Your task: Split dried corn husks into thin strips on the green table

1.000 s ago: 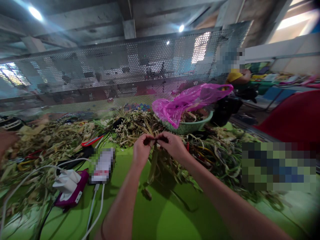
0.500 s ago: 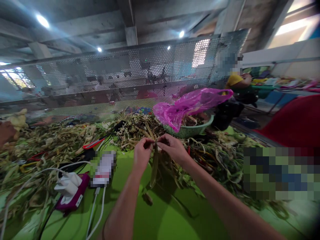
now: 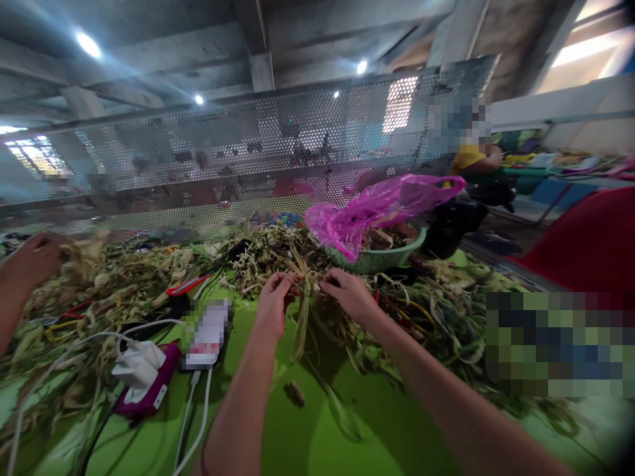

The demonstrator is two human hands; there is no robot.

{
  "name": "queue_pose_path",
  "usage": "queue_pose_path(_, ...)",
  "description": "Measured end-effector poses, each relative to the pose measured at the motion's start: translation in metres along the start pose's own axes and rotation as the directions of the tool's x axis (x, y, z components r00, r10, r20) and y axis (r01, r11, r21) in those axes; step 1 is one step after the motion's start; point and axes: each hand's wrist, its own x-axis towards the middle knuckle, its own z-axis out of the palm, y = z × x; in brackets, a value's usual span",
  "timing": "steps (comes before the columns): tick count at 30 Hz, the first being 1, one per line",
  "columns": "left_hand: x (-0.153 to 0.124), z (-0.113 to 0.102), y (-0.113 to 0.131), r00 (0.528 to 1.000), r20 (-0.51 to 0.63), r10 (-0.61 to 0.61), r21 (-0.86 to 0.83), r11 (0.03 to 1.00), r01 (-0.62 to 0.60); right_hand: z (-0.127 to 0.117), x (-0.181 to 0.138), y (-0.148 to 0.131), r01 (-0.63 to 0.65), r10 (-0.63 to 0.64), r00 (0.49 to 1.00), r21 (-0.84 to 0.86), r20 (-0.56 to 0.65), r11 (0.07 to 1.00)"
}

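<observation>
My left hand [image 3: 278, 301] pinches a bundle of dry, yellowish-green plant strips [image 3: 301, 324] between thumb and fingers. The strips fan out above the fingertips and hang down over the green tabletop. Just to the right is my right hand [image 3: 350, 294], its thumb and fingers drawn together beside the bundle. Whatever those fingers hold is too small to make out. Below the hands, a small brown husk piece [image 3: 294, 393] and a pale green strip [image 3: 344, 416] lie on the green table [image 3: 307, 446].
Heaps of dry leaves [image 3: 119, 271] spread left and right. Behind my hands stands a green basket [image 3: 380, 261] with a pink plastic bag [image 3: 347, 221]. To the left are a phone [image 3: 208, 334], a purple power strip [image 3: 153, 390], a red cutter [image 3: 191, 284] and another person's hand [image 3: 37, 258].
My hands have drawn slightly apart, and the strips at my left fingers have loosened and spread. A pale strip shows lower on the table. The other person's hand has come further in from the left.
</observation>
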Motion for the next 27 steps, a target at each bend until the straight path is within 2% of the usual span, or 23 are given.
queue_pose_path(2, -0.001, 0.001, 0.000, 0.999, 0.040, -0.004, -0.058, 0.998, 0.006, -0.001, 0.000, -0.002, 0.013, -0.012, 1.000, -0.062, 0.024, 0.998)
queue_pose_path(4, -0.001, 0.002, -0.001, 0.999, 0.048, 0.018, -0.029, 0.999, -0.017, -0.001, -0.001, -0.005, 0.032, -0.028, 0.999, -0.096, 0.043, 0.995)
queue_pose_path(8, 0.001, 0.003, -0.003, 0.991, -0.005, 0.131, 0.098, 0.987, -0.130, -0.001, -0.002, -0.013, 0.055, -0.047, 0.997, -0.132, 0.064, 0.990)
queue_pose_path(13, 0.000, 0.006, 0.001, 0.973, -0.054, 0.226, 0.154, 0.964, -0.216, 0.002, -0.004, -0.016, 0.054, -0.055, 0.999, -0.175, 0.005, 0.983)
queue_pose_path(15, -0.001, 0.006, 0.004, 0.974, -0.033, 0.224, 0.176, 0.961, -0.215, 0.005, -0.004, -0.012, 0.067, -0.068, 0.998, -0.094, -0.004, 0.993)
queue_pose_path(17, -0.002, 0.006, 0.006, 0.979, -0.002, 0.205, 0.188, 0.961, -0.201, 0.008, -0.003, -0.007, 0.080, -0.081, 0.997, 0.081, 0.002, 0.993)
queue_pose_path(21, -0.002, 0.006, 0.004, 0.977, 0.052, 0.209, 0.216, 0.952, -0.215, 0.012, -0.003, -0.006, 0.010, -0.039, 0.997, 0.404, 0.065, 0.915)
queue_pose_path(24, -0.001, 0.006, 0.001, 0.969, 0.066, 0.236, 0.261, 0.934, -0.245, 0.011, -0.004, -0.014, -0.072, 0.006, 0.991, 0.505, 0.131, 0.860)
queue_pose_path(27, 0.000, 0.006, -0.001, 0.964, 0.077, 0.253, 0.302, 0.916, -0.264, 0.010, -0.006, -0.020, -0.087, 0.007, 0.989, 0.545, 0.147, 0.834)
